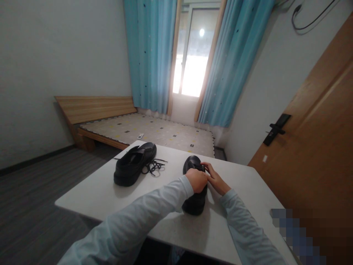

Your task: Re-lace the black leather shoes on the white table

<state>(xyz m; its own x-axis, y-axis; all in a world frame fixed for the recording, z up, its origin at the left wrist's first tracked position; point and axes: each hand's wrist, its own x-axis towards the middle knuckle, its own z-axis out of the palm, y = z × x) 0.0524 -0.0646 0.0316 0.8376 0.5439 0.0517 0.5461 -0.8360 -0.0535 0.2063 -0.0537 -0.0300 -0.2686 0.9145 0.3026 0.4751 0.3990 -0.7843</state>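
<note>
Two black shoes rest on a white table (91, 191). The nearer black shoe (194, 200) points away from me in the table's middle. My left hand (197, 180) lies closed over its top, and my right hand (216, 179) pinches at the lace area just beside it. Both hands touch this shoe. The other black shoe (134, 163) lies to the left, further back, untouched. A loose black lace (154, 166) is bunched on the table next to it.
A low wooden bed (149, 129) with a patterned mattress stands behind the table, under a window with blue curtains (150, 55). A wooden door (317, 140) with a black handle is on the right. Dark floor lies to the left.
</note>
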